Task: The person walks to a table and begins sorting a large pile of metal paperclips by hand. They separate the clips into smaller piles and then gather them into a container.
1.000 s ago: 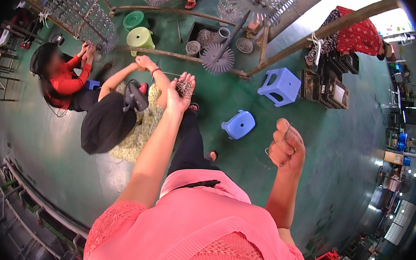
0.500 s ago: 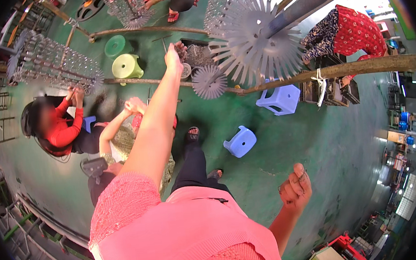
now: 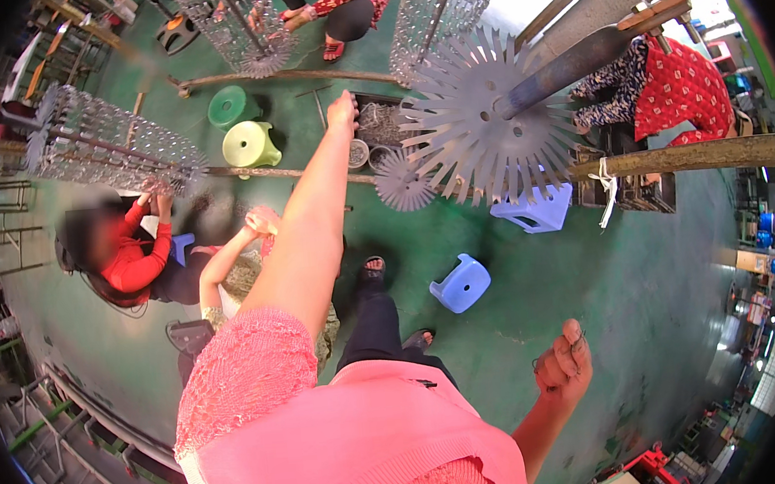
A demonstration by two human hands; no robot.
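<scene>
My left arm is stretched far forward. At its end my left hand [image 3: 342,112] hovers by the left edge of a dark tray [image 3: 384,122] full of tangled small metal pieces. Its fingers look curled, and what they hold, if anything, is hidden. My right hand [image 3: 563,362] is raised at the lower right, closed, with thin dark wire pieces showing between the fingers. Just beyond the tray's right side stands a large grey slotted metal disc [image 3: 486,111] on a shaft. A smaller slotted disc [image 3: 403,180] sits below the tray, beside small round containers [image 3: 358,153].
Wooden poles [image 3: 686,157] cross in front of me. Blue stools [image 3: 461,283], a yellow stool [image 3: 250,144] and a green stool [image 3: 228,106] stand on the green floor. Several people work around me, one close by my left arm. Racks hung with metal pieces [image 3: 116,140] stand at left.
The view has shifted, so most things sit lower in it. My left hand has turned, and the dark bits seen in its fingers before no longer show. My right hand stays closed.
</scene>
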